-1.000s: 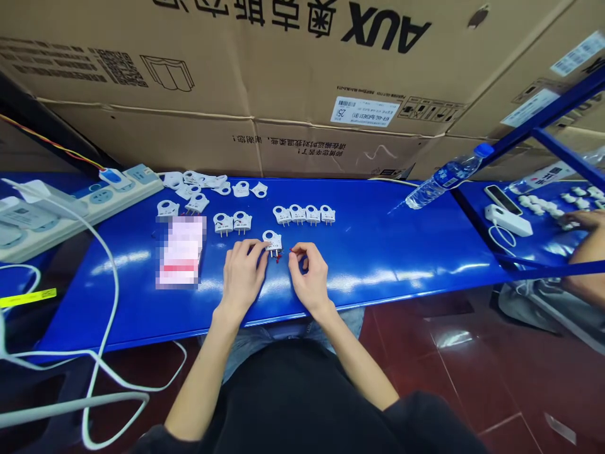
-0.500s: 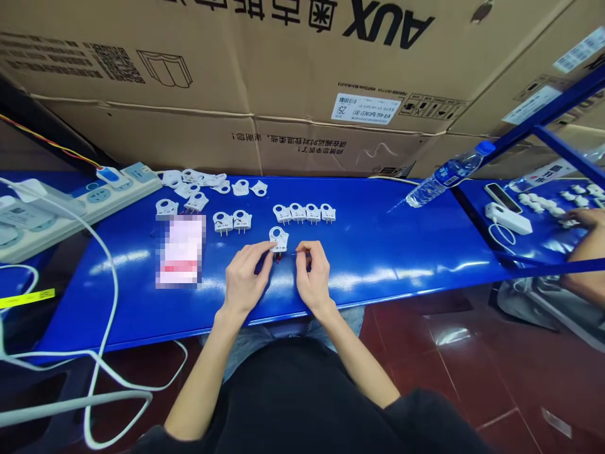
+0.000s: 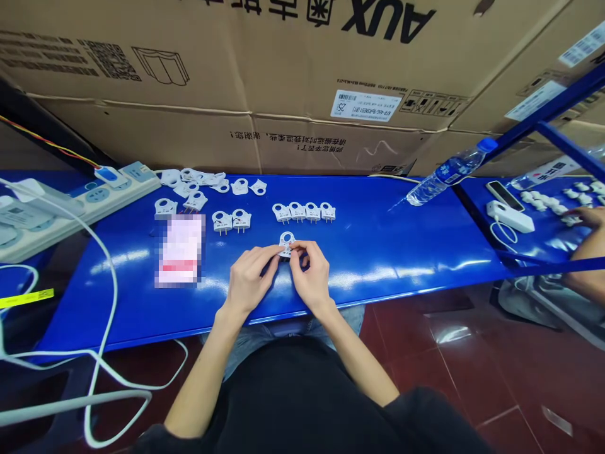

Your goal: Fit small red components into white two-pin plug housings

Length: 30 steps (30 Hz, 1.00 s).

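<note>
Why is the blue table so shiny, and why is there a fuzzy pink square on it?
Head view: the blue table mirrors lamps as white streaks of glare; the pink square is blocked out in pixels, not out of focus; straight edges bend toward the corners; both hands and the white plug look sharp.

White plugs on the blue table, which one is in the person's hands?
The white plug pinched between the left hand and right hand, just below the row of four; all others lie untouched.

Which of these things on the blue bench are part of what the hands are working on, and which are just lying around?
In hand:
- left hand
- right hand
- white plug held between them
- row of four plugs
- heap of plugs

Lying about:
- water bottle
- power strip
- cardboard boxes
- phone
</note>
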Each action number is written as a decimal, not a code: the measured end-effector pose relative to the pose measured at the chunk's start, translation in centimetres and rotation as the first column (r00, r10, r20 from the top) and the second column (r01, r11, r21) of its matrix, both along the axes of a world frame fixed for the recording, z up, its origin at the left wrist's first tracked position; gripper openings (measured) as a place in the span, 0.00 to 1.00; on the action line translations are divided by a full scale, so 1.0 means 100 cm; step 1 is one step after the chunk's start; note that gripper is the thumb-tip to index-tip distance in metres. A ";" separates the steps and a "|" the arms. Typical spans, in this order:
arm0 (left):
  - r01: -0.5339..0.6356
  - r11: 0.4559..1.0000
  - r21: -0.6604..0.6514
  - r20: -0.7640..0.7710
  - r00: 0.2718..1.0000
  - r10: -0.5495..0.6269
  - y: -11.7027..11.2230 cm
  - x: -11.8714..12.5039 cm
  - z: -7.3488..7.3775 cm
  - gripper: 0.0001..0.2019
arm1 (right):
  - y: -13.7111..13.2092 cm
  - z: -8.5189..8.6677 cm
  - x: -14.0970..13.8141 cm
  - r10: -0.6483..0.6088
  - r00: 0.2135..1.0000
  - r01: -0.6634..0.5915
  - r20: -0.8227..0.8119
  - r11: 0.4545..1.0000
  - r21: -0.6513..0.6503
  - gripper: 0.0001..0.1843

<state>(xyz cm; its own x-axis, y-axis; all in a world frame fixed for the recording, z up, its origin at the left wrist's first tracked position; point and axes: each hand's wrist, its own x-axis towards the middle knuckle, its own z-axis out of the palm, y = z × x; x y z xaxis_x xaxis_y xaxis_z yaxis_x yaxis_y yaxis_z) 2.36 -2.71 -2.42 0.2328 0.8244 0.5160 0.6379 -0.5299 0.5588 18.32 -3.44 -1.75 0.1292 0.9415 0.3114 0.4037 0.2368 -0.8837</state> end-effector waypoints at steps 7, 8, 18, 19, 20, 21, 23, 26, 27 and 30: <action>0.005 1.000 -0.002 -0.003 1.000 -0.005 0.000 -0.001 -0.001 0.13 | -0.001 0.002 0.000 -0.027 0.999 0.028 -0.041 1.000 0.015 0.07; 0.008 1.000 -0.002 -0.001 1.000 -0.008 0.000 -0.002 -0.001 0.13 | -0.001 0.002 0.001 -0.037 0.998 0.038 -0.043 0.999 0.016 0.07; 0.002 1.000 -0.012 0.024 1.000 -0.002 -0.001 -0.002 0.003 0.13 | -0.002 0.003 0.001 -0.050 0.996 0.049 -0.079 0.999 -0.010 0.08; 0.010 1.000 -0.012 0.019 1.000 -0.010 -0.001 -0.002 0.003 0.13 | -0.002 0.003 0.000 -0.049 0.995 0.048 -0.082 0.999 -0.020 0.08; 0.021 1.000 -0.010 0.014 1.000 -0.021 -0.001 -0.001 0.003 0.13 | -0.002 0.003 0.000 -0.051 0.995 0.049 -0.083 0.998 -0.031 0.08; 0.034 0.999 -0.008 0.008 0.999 -0.033 -0.001 -0.001 0.003 0.13 | -0.002 0.003 0.000 -0.053 0.995 0.049 -0.085 0.998 -0.040 0.08; 0.051 0.999 0.000 -0.004 0.999 -0.051 -0.002 -0.001 0.003 0.13 | -0.002 0.003 0.000 -0.057 0.994 0.053 -0.093 0.998 -0.045 0.07; 0.062 0.998 0.017 -0.021 0.998 -0.061 -0.001 -0.002 0.001 0.13 | -0.001 0.002 0.000 -0.063 0.992 0.059 -0.109 0.998 -0.036 0.06; 0.065 0.998 0.025 -0.024 0.998 -0.064 -0.001 -0.002 0.001 0.13 | -0.001 0.002 0.000 -0.065 0.992 0.062 -0.110 0.998 -0.034 0.05; 0.071 0.996 0.055 -0.023 0.997 -0.070 0.000 -0.002 0.000 0.14 | -0.001 0.002 0.000 -0.077 0.991 0.074 -0.105 0.997 -0.036 0.06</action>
